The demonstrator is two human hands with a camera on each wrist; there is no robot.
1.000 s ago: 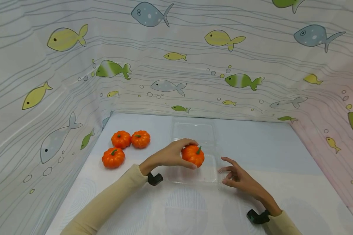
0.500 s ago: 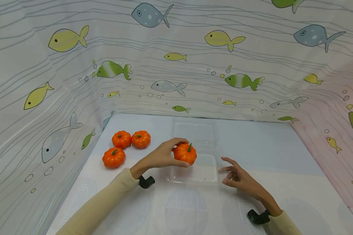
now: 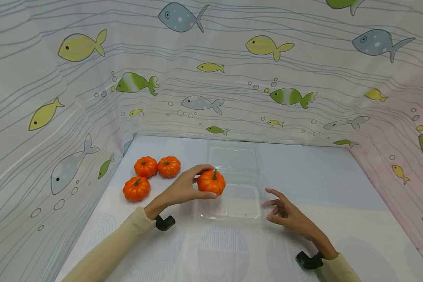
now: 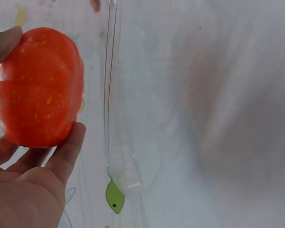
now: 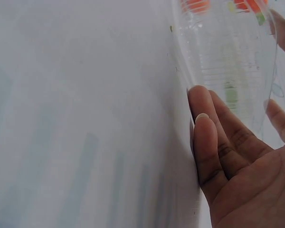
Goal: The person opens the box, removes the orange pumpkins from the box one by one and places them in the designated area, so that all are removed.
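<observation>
My left hand (image 3: 183,188) grips a small orange pumpkin (image 3: 211,183) with a green stem, thumb on the near side and fingers round the back. In the left wrist view the pumpkin (image 4: 40,88) is held clear of the surface. Below and to its right lies a clear plastic clamshell box (image 3: 243,215), its lid (image 3: 232,156) folded back toward the wall. Beside the box's right edge is my right hand (image 3: 285,213), fingers loosely bent. The right wrist view has its fingertips by the clear box wall (image 5: 223,61); whether they touch it I cannot tell.
Three more orange pumpkins, a front one (image 3: 136,189), a back left one (image 3: 146,167) and a back right one (image 3: 169,167), sit grouped at the table's left. A fish-print curtain (image 3: 232,90) encloses the back and sides of the white table (image 3: 320,184).
My left hand has moved to the left with the pumpkin, from over the middle of the box to its left side. The right hand stays in place.
</observation>
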